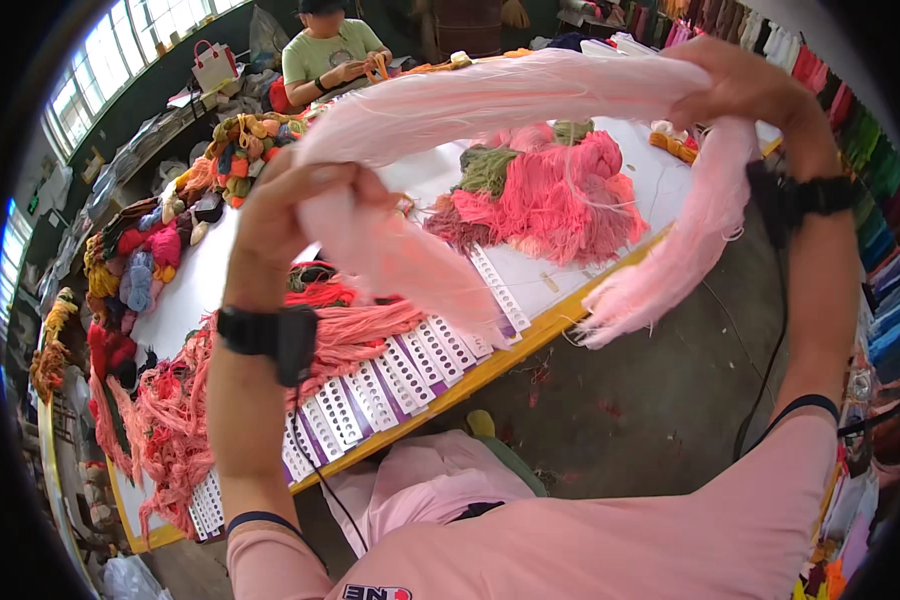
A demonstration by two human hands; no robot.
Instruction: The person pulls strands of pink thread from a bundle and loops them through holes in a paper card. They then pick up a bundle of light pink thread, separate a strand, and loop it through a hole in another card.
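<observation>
A long hank of pale pink yarn (510, 95) stretches in an arch between my raised hands, above the table's edge. At its left part, my left hand (295, 200) is closed around the strands, and one loose end droops from it over the table. My right hand (745, 90) grips the other side higher up, with the second loose end hanging below it past the table edge. Behind the hank, a heap of bright pink yarn (560, 190) lies on the white tabletop, beside an olive green bundle (487, 170).
White punched cards (400, 375) line the table's front edge (560, 290). Salmon yarn (175, 410) is piled at the left, and mixed coloured yarn (142, 270) behind it. Across the table a person (330, 60) handles orange yarn. Coloured hanks (895, 320) hang along the right.
</observation>
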